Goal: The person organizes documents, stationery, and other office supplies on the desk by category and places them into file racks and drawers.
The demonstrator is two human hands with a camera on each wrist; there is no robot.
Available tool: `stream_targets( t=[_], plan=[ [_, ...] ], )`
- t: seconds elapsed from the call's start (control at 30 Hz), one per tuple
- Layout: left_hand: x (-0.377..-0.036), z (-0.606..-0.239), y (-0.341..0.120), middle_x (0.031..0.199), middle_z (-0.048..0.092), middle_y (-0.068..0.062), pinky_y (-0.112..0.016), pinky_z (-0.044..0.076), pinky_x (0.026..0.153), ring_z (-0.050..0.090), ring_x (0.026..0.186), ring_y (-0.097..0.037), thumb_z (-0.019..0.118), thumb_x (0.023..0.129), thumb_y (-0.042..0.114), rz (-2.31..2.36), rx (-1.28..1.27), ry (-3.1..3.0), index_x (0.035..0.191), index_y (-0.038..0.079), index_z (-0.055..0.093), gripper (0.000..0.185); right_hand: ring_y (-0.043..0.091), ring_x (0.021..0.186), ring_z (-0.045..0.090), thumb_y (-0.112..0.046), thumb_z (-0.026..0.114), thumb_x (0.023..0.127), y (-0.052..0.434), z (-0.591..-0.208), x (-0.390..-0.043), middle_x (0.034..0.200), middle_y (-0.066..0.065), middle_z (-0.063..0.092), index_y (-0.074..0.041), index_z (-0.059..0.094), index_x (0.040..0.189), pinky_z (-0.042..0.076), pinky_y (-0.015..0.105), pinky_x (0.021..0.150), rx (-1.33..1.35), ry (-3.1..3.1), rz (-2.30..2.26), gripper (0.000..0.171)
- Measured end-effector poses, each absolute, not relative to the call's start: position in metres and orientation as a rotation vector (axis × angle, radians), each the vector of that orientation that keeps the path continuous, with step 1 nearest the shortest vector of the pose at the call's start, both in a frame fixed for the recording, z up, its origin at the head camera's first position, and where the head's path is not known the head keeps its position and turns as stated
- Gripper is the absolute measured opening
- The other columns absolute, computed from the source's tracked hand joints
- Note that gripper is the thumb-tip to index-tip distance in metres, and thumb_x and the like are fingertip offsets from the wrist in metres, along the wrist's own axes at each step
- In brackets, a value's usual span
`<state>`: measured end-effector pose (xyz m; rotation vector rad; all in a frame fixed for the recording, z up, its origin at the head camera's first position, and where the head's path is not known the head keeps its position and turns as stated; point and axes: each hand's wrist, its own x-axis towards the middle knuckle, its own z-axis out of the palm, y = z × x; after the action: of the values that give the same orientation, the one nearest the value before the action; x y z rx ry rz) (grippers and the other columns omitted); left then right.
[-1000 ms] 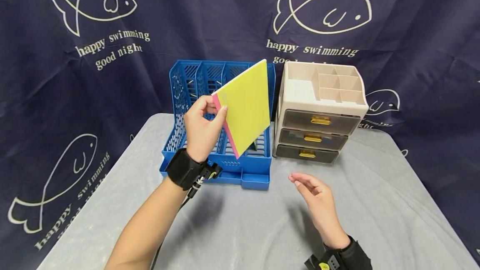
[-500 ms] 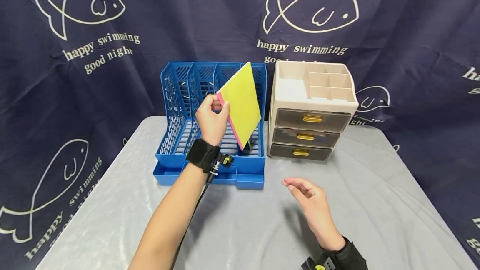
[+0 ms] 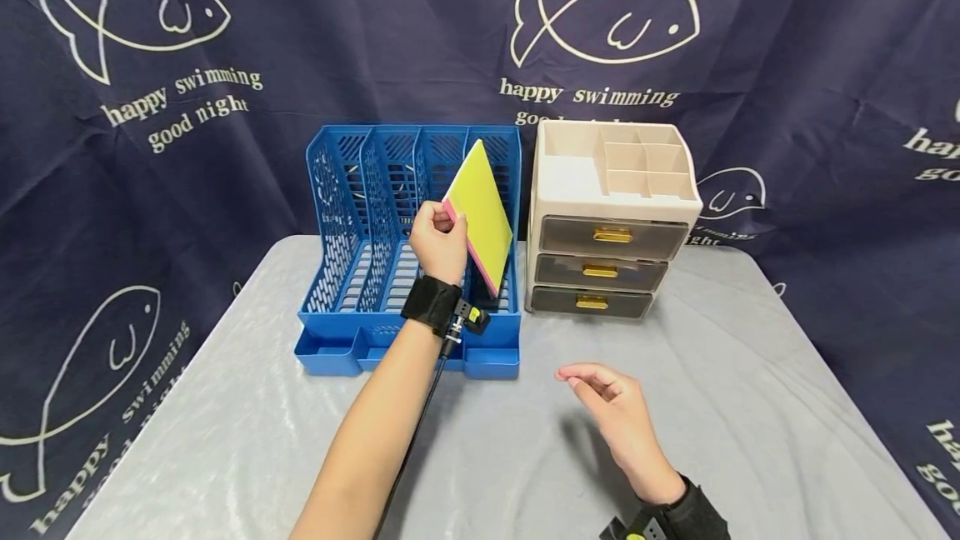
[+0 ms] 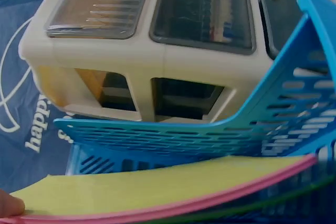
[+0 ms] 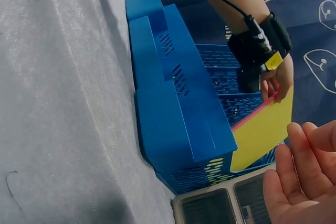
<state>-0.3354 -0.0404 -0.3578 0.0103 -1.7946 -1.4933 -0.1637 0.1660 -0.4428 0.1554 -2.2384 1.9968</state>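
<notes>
My left hand (image 3: 438, 244) pinches a thin yellow notebook (image 3: 483, 211) by its pink spine edge. The notebook stands tilted, partly down in the rightmost slot of a blue file rack (image 3: 408, 323). Seen from the left wrist, the notebook's yellow face (image 4: 142, 187) bows slightly beside the rack's slotted side wall (image 4: 173, 137). A thin green edge (image 4: 252, 204) shows alongside it; what it belongs to is hidden. My right hand (image 3: 615, 415) hovers over the table in front of the drawer unit, fingers loosely bent and holding nothing.
Just right of the rack stands a cream drawer unit (image 3: 626, 202) with dark drawers, gold handles and a divided top tray. Small trays (image 3: 491, 362) run along the rack's front. A dark blue fish-print curtain (image 3: 375, 40) hangs behind the grey table (image 3: 712, 357).
The left hand has brought the notebook rightward and down into the rack's rightmost slot, turning it more edge-on. The right hand stays almost in place. The head view has shifted slightly.
</notes>
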Motion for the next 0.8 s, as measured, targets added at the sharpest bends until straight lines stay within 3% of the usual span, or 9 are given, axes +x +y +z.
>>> stream_targets(
  t=[0.33,0.47,0.8],
  plan=[
    [-0.341,-0.372,-0.031,0.077,0.061,-0.016,-0.036,0.051,0.064,0.06,0.074,-0.028,0.07,0.078,-0.003,-1.524,0.203,-1.839,0.079,-0.001,0.054,0.016,0.013,0.089,0.067,0.001,0.059,0.088,0.166,-0.446,-0.164,0.091,0.008,0.071,0.002,0.07,0.095,0.05,0.023,0.079,0.157,-2.253,1.991,0.013],
    [-0.344,-0.376,-0.027,0.078,0.061,-0.015,-0.037,0.053,0.067,0.06,0.077,-0.028,0.07,0.078,-0.003,-1.56,0.255,-1.857,0.08,0.0,0.055,0.016,0.018,0.089,0.067,0.003,0.059,0.087,0.166,-0.446,-0.164,0.089,0.009,0.071,0.002,0.07,0.093,0.05,0.023,0.078,0.138,-2.261,2.003,0.013],
    [-0.347,-0.378,-0.017,0.076,0.059,-0.009,-0.036,0.054,0.069,0.06,0.078,-0.027,0.071,0.075,-0.007,-1.653,0.362,-1.825,0.081,0.0,0.057,0.017,0.016,0.088,0.067,0.003,0.059,0.087,0.167,-0.447,-0.164,0.091,0.015,0.071,0.001,0.071,0.093,0.051,0.023,0.079,0.14,-2.27,2.013,0.013]
  ],
)
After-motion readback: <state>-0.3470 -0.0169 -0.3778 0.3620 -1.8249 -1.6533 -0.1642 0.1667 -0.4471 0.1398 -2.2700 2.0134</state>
